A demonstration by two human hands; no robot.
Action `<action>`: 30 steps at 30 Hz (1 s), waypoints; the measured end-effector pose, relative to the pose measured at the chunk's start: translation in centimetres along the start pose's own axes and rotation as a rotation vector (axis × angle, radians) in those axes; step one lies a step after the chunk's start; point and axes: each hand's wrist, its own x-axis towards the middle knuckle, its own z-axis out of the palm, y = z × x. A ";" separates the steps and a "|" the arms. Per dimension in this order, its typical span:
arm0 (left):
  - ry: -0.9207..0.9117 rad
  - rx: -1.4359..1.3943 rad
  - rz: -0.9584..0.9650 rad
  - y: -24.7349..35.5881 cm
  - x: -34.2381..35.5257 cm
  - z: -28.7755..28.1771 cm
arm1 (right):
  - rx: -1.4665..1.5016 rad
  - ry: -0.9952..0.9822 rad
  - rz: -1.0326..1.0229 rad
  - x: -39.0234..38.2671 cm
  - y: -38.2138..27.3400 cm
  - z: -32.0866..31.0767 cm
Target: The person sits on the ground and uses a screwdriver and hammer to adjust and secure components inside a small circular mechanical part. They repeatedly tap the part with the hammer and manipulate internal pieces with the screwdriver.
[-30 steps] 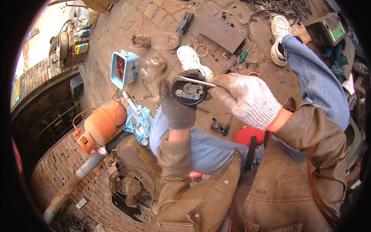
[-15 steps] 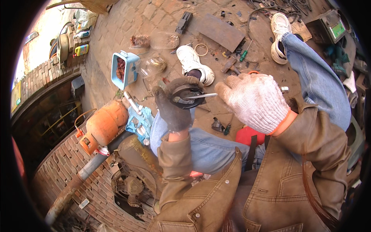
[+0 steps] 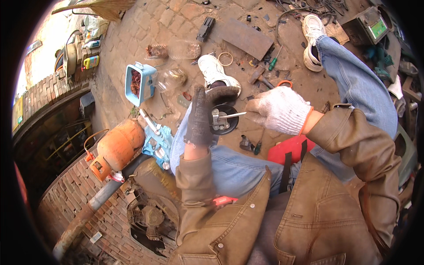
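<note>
My left hand (image 3: 199,117), in a dark glove, grips a round black disc-shaped part (image 3: 230,125) by its left and upper edge. Small metal pieces sit on the face of that disc. My right hand (image 3: 282,111), in a whitish knit glove, is closed on a slim metal rod (image 3: 235,115). The rod points left, its tip over the metal pieces; whether it touches them I cannot tell. Its other end is hidden inside the glove. Both hands are above my lap, between my knees.
On the ground lie a hammer (image 3: 256,74), a green screwdriver (image 3: 274,59), a flat metal plate (image 3: 245,37) and a tan ring (image 3: 225,58). At left stand a blue container (image 3: 149,84), clear plastic bottles (image 3: 184,49) and an orange gas cylinder (image 3: 121,143). A red pouch (image 3: 280,152) lies by my leg.
The disc has tilted so its face with the metal pieces shows more fully, and sits slightly lower. My left fingers have shifted around its edge. My right hand has moved slightly left and up.
</note>
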 end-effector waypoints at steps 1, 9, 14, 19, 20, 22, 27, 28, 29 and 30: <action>-0.020 -0.032 0.057 0.2 0.0 0.0 | 0.076 0.001 0.011 0.0 -0.1 0.3; 0.041 -0.536 0.325 1.6 -1.2 -1.1 | 0.862 0.021 0.342 1.0 -2.9 0.4; 0.051 -0.622 0.589 1.7 -1.0 -0.9 | 0.754 0.181 0.222 1.6 -4.4 1.2; 0.360 -0.596 0.769 2.7 -1.7 0.1 | 0.789 0.287 0.144 2.1 -6.0 1.4; 0.431 -0.575 0.852 2.9 -1.8 0.3 | 0.818 0.312 0.140 2.2 -6.4 1.3; 0.434 -0.535 0.852 3.6 -2.3 0.5 | 0.681 0.298 0.119 2.4 -6.8 0.8; 0.059 -0.545 0.829 4.5 -2.7 0.9 | 0.338 0.502 -0.109 2.8 -7.4 0.8; 0.162 -0.647 0.780 4.3 -2.6 1.3 | 0.354 0.496 -0.048 2.9 -7.4 0.9; 0.291 -0.583 0.853 4.1 -2.2 1.7 | 0.402 0.509 0.010 3.1 -7.5 1.3; 0.353 -0.555 0.868 3.8 -1.8 2.3 | 0.451 0.522 0.065 3.2 -7.5 1.6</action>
